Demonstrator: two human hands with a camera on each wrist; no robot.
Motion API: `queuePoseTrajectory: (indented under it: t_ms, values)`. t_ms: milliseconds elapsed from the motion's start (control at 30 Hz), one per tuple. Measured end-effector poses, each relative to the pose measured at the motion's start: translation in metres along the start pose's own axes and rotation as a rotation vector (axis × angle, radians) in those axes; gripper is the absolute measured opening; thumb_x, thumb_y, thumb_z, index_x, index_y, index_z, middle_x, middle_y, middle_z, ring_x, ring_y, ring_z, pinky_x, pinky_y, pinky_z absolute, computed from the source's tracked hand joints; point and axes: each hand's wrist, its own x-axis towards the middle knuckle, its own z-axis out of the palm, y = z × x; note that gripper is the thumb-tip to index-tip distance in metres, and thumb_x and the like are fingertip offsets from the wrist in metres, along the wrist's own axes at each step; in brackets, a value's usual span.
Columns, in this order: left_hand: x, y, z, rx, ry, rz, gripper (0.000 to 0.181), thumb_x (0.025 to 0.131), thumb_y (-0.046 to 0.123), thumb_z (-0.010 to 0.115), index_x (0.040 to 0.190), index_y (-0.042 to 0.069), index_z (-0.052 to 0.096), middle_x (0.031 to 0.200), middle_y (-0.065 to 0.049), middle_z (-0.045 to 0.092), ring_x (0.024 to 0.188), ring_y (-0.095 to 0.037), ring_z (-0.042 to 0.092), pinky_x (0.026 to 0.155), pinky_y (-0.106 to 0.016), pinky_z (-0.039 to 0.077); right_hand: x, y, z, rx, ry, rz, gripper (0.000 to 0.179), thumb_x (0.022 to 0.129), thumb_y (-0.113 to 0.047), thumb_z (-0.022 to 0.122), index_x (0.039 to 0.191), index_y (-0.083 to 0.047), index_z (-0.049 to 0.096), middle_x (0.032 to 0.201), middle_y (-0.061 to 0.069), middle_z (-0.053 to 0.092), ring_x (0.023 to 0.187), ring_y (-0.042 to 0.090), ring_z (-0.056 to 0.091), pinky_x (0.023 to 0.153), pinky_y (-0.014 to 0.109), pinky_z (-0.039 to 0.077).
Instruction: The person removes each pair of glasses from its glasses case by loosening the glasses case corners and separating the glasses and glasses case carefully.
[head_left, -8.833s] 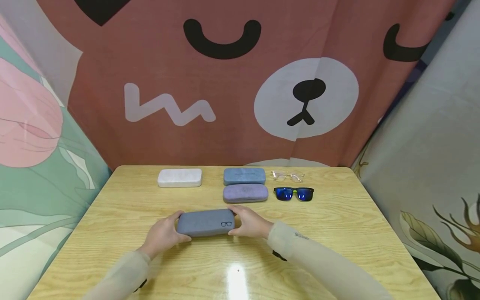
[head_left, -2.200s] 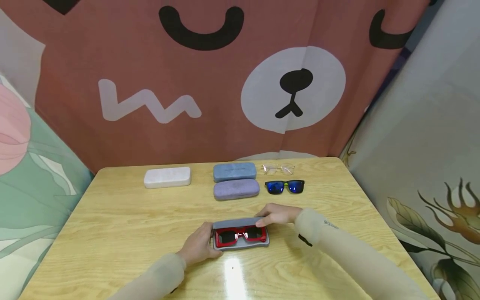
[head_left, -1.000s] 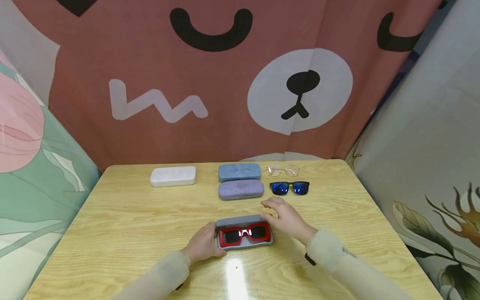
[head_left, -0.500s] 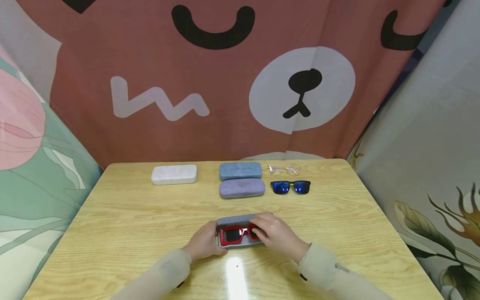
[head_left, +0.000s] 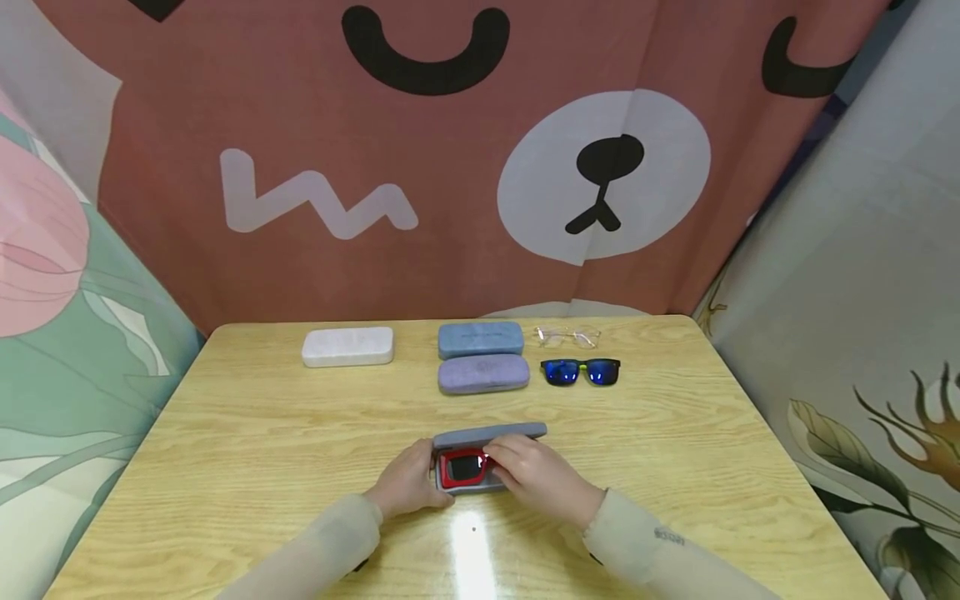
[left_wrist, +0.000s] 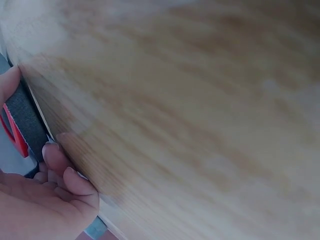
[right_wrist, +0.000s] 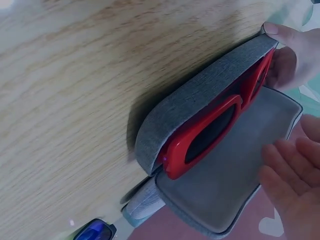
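An open grey glasses case (head_left: 489, 434) lies on the table, its lid raised on the far side. Inside it are red-framed sunglasses (head_left: 462, 468) with dark lenses. My left hand (head_left: 405, 483) grips the case's left end; the left wrist view shows its curled fingers (left_wrist: 57, 157) at that end. My right hand (head_left: 543, 479) is over the right half of the case, its fingertips around the sunglasses' bridge and hiding the right lens in the head view. In the right wrist view, loosely bent fingers (right_wrist: 285, 170) appear beside the sunglasses (right_wrist: 205, 132), with a visible gap between.
Behind the grey case lie a purple glasses case (head_left: 483, 374) and a blue one (head_left: 481, 340). Blue-lensed sunglasses (head_left: 581, 372) and clear eyeglasses (head_left: 567, 337) are to their right. A white case (head_left: 348, 347) is at the back left. Printed curtains (head_left: 450, 275) hang behind the table.
The lid, closed at first, is open with the red sunglasses showing. My right hand left the lid, then came down over the sunglasses and shifted left to the bridge. My left hand stays at the case's end.
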Motion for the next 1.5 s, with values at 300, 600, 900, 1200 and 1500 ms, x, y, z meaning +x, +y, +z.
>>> queuePoseTrajectory:
  t_ms: [300,600,900,1200,1500]
  values:
    - [0.001,0.000,0.000,-0.014,-0.011,0.007,0.072,0.063,0.020,0.090,0.120,-0.007,0.054,0.098,-0.007,0.058,0.085,-0.017,0.053,0.076,-0.038,0.048,0.009,-0.003,0.011,-0.238,-0.204,0.038,0.031,0.087,-0.010,0.073,0.114,0.003,0.067,0.108,0.011,0.067,0.097,0.020,0.064,0.086,0.028,0.052]
    - [0.001,-0.001,0.001,-0.006,-0.011,0.021,0.071,0.063,0.021,0.090,0.118,-0.006,0.054,0.094,-0.004,0.056,0.081,-0.015,0.050,0.071,-0.032,0.046,0.016,-0.011,0.025,-0.592,-0.307,0.019,0.017,0.085,-0.011,0.072,0.101,-0.005,0.072,0.090,0.005,0.064,0.079,0.017,0.059,0.068,0.028,0.052]
    - [0.002,-0.001,0.001,0.002,-0.003,0.022,0.070,0.061,0.021,0.090,0.116,-0.005,0.055,0.092,-0.004,0.056,0.079,-0.015,0.049,0.069,-0.033,0.046,0.019,-0.016,0.040,-0.656,-0.342,0.128,0.017,0.087,-0.016,0.070,0.102,-0.008,0.070,0.088,0.005,0.057,0.082,0.017,0.055,0.071,0.031,0.050]
    - [0.001,-0.002,0.002,-0.005,-0.009,0.014,0.068,0.061,0.021,0.091,0.114,-0.004,0.056,0.090,-0.004,0.055,0.079,-0.016,0.049,0.069,-0.035,0.046,0.021,-0.019,0.049,-0.661,-0.318,0.223,0.012,0.086,-0.016,0.071,0.096,-0.008,0.069,0.089,0.006,0.059,0.083,0.019,0.055,0.073,0.036,0.050]
    - [0.001,-0.001,0.001,-0.012,-0.020,0.010,0.066,0.062,0.022,0.090,0.114,-0.003,0.056,0.091,-0.004,0.056,0.080,-0.016,0.049,0.070,-0.035,0.045,0.033,-0.018,0.050,-0.444,-0.337,0.431,0.004,0.079,-0.008,0.074,0.079,-0.010,0.071,0.081,0.005,0.066,0.078,0.023,0.062,0.068,0.041,0.050]
